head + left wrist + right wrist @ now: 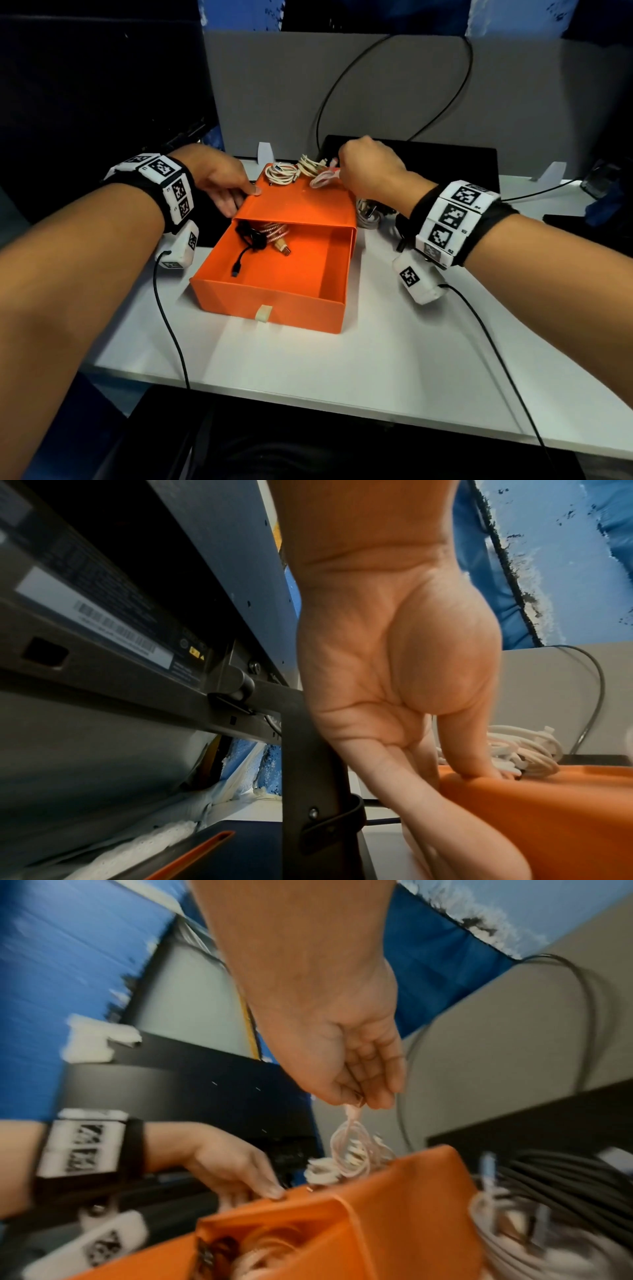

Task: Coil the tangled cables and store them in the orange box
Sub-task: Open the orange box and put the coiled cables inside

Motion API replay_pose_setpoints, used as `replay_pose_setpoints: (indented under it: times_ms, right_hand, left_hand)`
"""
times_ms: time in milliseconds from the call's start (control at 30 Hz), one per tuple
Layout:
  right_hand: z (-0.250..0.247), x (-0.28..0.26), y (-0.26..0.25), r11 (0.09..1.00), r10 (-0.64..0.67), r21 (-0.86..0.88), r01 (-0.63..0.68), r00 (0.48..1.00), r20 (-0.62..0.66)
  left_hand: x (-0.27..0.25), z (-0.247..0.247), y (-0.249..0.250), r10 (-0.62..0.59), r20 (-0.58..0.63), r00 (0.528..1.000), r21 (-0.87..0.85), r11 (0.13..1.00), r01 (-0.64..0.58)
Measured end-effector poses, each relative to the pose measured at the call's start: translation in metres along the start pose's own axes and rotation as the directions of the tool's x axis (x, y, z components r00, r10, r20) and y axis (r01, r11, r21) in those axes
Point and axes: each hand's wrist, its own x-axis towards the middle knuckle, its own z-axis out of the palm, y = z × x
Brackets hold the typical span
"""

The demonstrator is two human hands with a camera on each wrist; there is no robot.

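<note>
The orange box sits mid-table, its drawer pulled out toward me. Inside lie a black cable and a striped pink cable. On the lid rest two coiled white cables. My right hand pinches a coiled pink cable at its top, just above the lid's far right. My left hand holds the lid's left edge, thumb on top and fingers down the side of the orange box.
More white and black cables lie right of the box. A black laptop stands behind, with a black cord looping up the grey partition. A monitor is at the left. The white table ends near me.
</note>
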Motion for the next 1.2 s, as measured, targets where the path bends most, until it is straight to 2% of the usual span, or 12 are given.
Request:
replay_pose_setpoints:
  times_ms: [167,333,500,600,667,733,800,867,933,1100,1167,1200]
  right_hand:
    - [-0.050,-0.063,-0.035,0.991,-0.136,-0.017,0.135,0.987,-0.083]
    - [-0.020,-0.120,-0.070,0.904,-0.384,-0.150,0.401,0.914,0.128]
    - [0.005,-0.108,-0.069,0.862,-0.380,-0.238,0.448,0.882,0.279]
    - [0.015,-0.093,-0.073,0.879,-0.307,-0.251,0.405,0.885,0.351]
    - [0.018,-0.085,-0.076,0.896,-0.265,-0.258,0.363,0.900,0.346]
    - [0.020,-0.085,-0.078,0.895,-0.301,-0.255,0.366,0.917,0.260]
    - [0.023,-0.090,-0.080,0.881,-0.417,-0.138,0.452,0.881,0.223]
    - [0.027,-0.096,-0.082,0.847,-0.509,0.011,0.531,0.804,0.307]
    - [0.034,-0.093,-0.081,0.854,-0.491,0.045,0.519,0.772,0.403]
    - [0.037,-0.070,-0.064,0.914,-0.381,0.044,0.404,0.816,0.435]
    - [0.022,-0.065,-0.053,0.920,-0.393,0.156,0.360,0.846,0.361]
    - [0.014,-0.060,-0.046,0.923,-0.371,0.217,0.319,0.887,0.276]
  left_hand:
    - [0.000,0.000,-0.001,0.007,-0.014,1.000,-0.014,1.000,-0.008]
    - [0.000,0.002,-0.001,0.010,-0.014,1.000,-0.005,1.000,-0.010]
    - [-0.001,0.002,-0.001,0.002,-0.016,1.000,-0.004,1.000,-0.002]
    - [-0.001,0.001,0.000,-0.005,-0.009,1.000,-0.004,1.000,0.005]
    - [-0.001,0.001,0.000,-0.004,-0.002,1.000,-0.002,1.000,0.004]
    - [0.000,0.001,0.000,0.000,-0.002,1.000,-0.006,1.000,0.000]
    - [0.001,0.001,-0.002,0.004,-0.011,1.000,-0.017,1.000,-0.004]
    - [0.000,0.002,-0.002,0.009,-0.016,1.000,-0.026,1.000,-0.009]
    - [-0.001,0.003,-0.001,0.011,-0.013,1.000,-0.021,1.000,-0.011]
    - [-0.003,0.002,-0.001,0.009,-0.016,1.000,-0.022,1.000,-0.009]
    - [-0.002,0.002,-0.001,0.007,-0.011,1.000,-0.023,1.000,-0.008]
    - [-0.002,0.002,-0.001,0.009,-0.009,1.000,-0.023,1.000,-0.009]
